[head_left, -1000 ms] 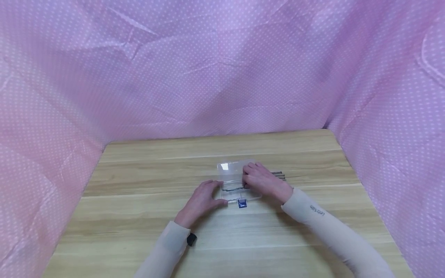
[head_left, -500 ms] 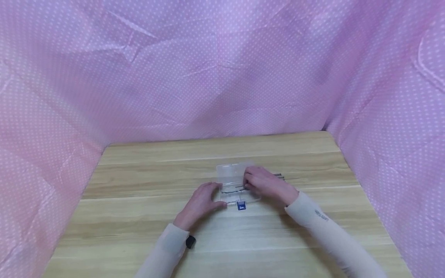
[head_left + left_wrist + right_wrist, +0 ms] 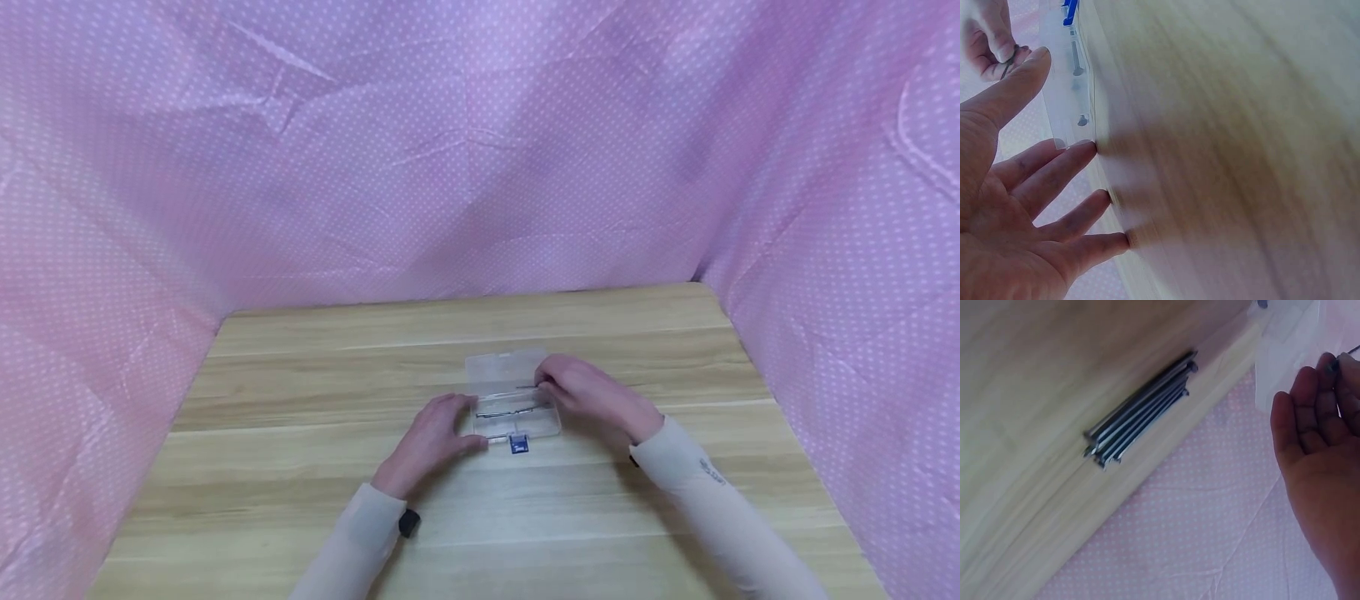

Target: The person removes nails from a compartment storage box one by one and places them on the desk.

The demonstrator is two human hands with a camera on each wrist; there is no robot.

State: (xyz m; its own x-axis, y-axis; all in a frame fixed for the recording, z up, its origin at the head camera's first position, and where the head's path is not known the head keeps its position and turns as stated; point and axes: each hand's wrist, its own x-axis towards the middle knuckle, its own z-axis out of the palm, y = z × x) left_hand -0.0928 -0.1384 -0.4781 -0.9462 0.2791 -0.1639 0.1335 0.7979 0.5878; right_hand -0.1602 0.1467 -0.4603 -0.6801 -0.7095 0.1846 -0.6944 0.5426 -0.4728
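A clear plastic box (image 3: 546, 428) with a blue latch (image 3: 519, 444) stands on the table, its transparent lid (image 3: 495, 372) folded back. My left hand (image 3: 431, 437) spans the box's left end, thumb at the front corner and fingertips at the back; in the left wrist view the other fingertips touch the tabletop. Nails (image 3: 495, 415) lie inside the box. Over its back right part, my right hand (image 3: 592, 400) pinches a thin nail (image 3: 527, 387) between thumb and fingers. The right wrist view shows a bundle of loose nails (image 3: 1141, 409) on the table beside that hand.
The wooden tabletop (image 3: 300, 467) surrounds the box on all sides. Pink dotted cloth (image 3: 450, 167) hangs behind the table and along both sides. Dark bands or straps show at the cuffs of both sleeves.
My right hand has moved right and slightly back from over the box, with a nail now showing in its fingertips. The left hand stays at the box's left end.
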